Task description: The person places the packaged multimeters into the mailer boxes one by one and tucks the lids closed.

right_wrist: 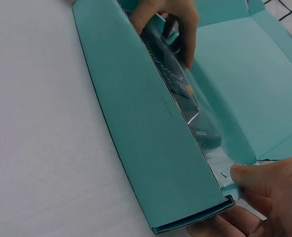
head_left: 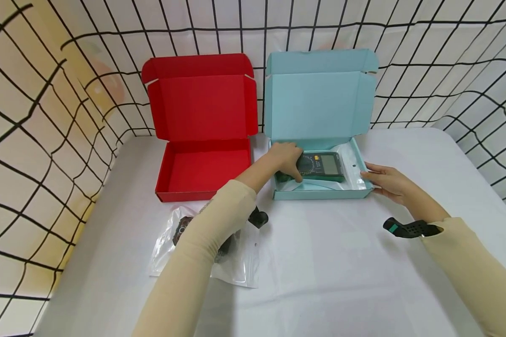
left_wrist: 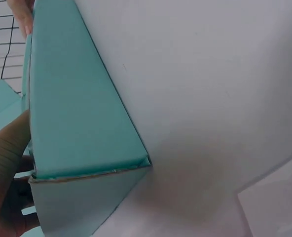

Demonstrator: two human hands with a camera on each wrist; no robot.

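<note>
In the head view, a multimeter point(head_left: 320, 164) with a dark face, green edge and grey screen lies in a clear plastic bag point(head_left: 350, 161) inside the open light-blue box point(head_left: 320, 194). My left hand point(head_left: 286, 159) reaches over the box's left wall and grips the multimeter's left end. In the right wrist view, its thumb and fingers straddle the bagged multimeter point(right_wrist: 178, 79). My right hand point(head_left: 390, 185) holds the box's right wall, thumb at the rim and fingers outside. The left wrist view shows the box's front wall point(left_wrist: 77, 98) close up.
An open red box point(head_left: 206, 164) with its lid up stands to the left. Nearer me, a clear bag point(head_left: 240, 267) with dark items lies partly under my left sleeve. Black wire grid point(head_left: 265, 51) borders the white table point(head_left: 341, 281) at the back and sides.
</note>
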